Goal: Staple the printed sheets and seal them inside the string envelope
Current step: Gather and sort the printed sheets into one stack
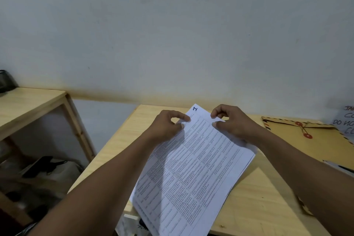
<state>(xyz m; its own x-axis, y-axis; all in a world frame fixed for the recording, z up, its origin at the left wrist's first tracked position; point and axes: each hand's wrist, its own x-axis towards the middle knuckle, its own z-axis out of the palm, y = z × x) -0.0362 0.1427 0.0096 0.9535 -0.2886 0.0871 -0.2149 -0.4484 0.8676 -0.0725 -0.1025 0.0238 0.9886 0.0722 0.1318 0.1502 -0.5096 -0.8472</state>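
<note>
A stack of printed sheets lies tilted on the light wooden table, its near end hanging over the front edge. The top page bears a handwritten "1" at its far corner. My left hand pinches the far left edge of the sheets between thumb and forefinger. My right hand pinches the far right edge the same way. A brown string envelope with two red buttons and a tied string lies flat at the right, partly under my right forearm. No stapler is in view.
A white wall rises behind the table. A lower wooden shelf unit stands to the left, with dark items on its lower level. A handwritten note leans at the far right edge. White objects sit below the table's front edge.
</note>
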